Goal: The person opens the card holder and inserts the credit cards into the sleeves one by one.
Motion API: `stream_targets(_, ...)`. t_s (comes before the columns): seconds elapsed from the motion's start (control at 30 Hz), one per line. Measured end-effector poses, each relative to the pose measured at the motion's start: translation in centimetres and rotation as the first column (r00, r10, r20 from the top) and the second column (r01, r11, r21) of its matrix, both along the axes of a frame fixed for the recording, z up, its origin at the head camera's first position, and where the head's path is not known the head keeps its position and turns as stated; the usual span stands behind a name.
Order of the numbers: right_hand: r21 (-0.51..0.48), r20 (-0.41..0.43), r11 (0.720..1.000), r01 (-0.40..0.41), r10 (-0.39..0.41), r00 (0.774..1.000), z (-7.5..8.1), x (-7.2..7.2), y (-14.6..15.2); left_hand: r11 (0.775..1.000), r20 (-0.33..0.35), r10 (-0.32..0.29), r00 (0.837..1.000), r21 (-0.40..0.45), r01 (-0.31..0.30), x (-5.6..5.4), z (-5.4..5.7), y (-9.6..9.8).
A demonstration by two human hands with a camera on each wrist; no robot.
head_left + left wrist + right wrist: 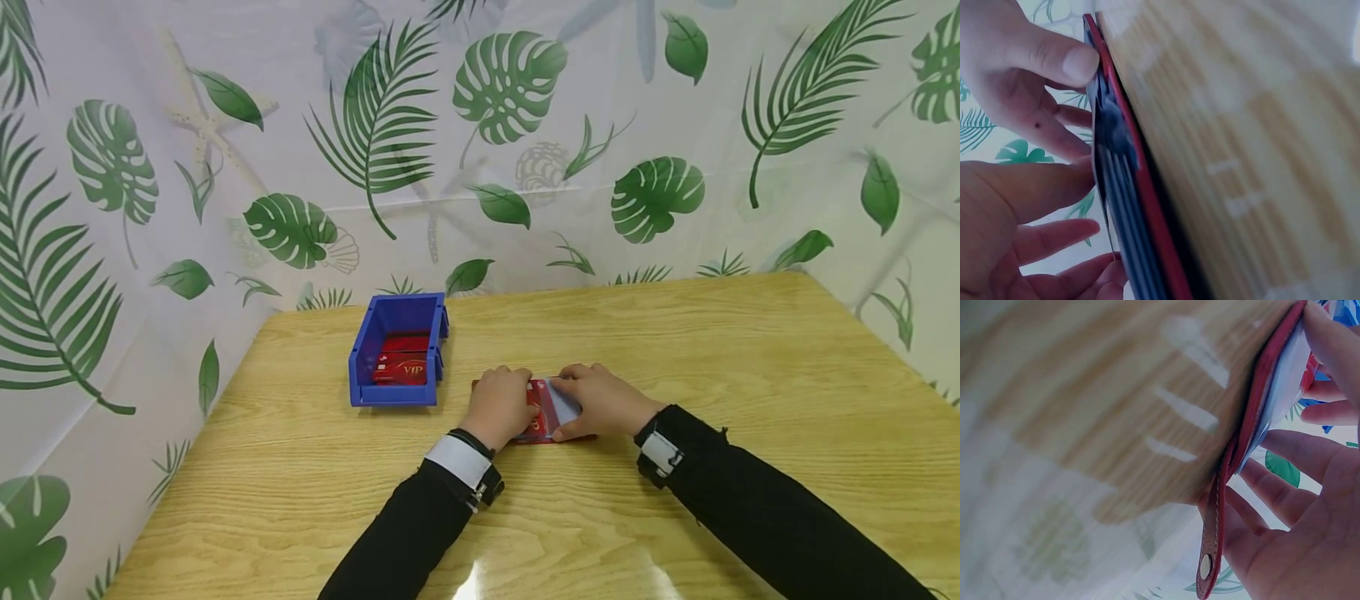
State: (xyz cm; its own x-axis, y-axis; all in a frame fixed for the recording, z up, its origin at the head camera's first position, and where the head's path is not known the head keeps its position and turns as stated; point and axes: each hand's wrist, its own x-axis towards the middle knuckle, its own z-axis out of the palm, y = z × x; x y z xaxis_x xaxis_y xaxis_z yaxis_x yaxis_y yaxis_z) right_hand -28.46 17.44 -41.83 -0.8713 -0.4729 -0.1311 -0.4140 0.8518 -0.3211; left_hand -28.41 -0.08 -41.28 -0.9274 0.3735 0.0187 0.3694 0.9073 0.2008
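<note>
A red card holder (1259, 387) with a stack of clear plastic sleeves (564, 407) lies open on the table, its snap strap (1212, 540) sticking out on the right. A red VIP card (537, 417) shows at the sleeves' left side, partly covered by my fingers. My left hand (498, 407) pinches the card, thumb against its face. From the right, my right hand (606, 403) grips the edge of the sleeves between thumb and fingers. How far the card sits inside a sleeve is hidden.
A blue plastic bin (393, 396) stands to the left of the hands, holding several red VIP cards (401, 368). The wooden table (675, 333) reaches back to a leaf-patterned cloth (570, 108).
</note>
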Motion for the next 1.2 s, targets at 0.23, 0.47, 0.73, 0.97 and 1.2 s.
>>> stream_targets(0.23, -0.017, -0.002, 1.0, 0.0, 0.0, 1.0, 0.1, 0.1, 0.1, 0.997, 0.092, -0.029, 0.995, 0.073, 0.023, 0.0, 0.5, 0.1)
stream_targets(0.47, -0.007, 0.0, 1.0, -0.002, 0.002, 1.0, 0.1, 0.1, 0.0, 0.96, 0.311, 0.009, 0.95, 0.264, -0.095, -0.2, 1.2, -0.9)
stream_targets(0.73, 0.014, 0.012, 1.0, 0.013, -0.014, 1.0, 0.3, 0.1, -0.2, 0.784, 0.524, -0.024, 0.851, 0.538, -0.31, -0.2, 1.2, -2.2)
stream_targets(0.97, 0.014, 0.004, 1.0, 0.002, -0.002, 1.0, 0.3, 0.1, -0.2, 0.761, 0.559, -0.047, 0.828, 0.556, -0.332, 0.0, 1.4, -1.4)
stream_targets(1.2, 0.005, -0.007, 1.0, -0.017, 0.017, 1.0, 0.5, 0.1, -0.1, 0.802, 0.534, -0.037, 0.845, 0.52, -0.294, 0.3, 1.5, -0.3)
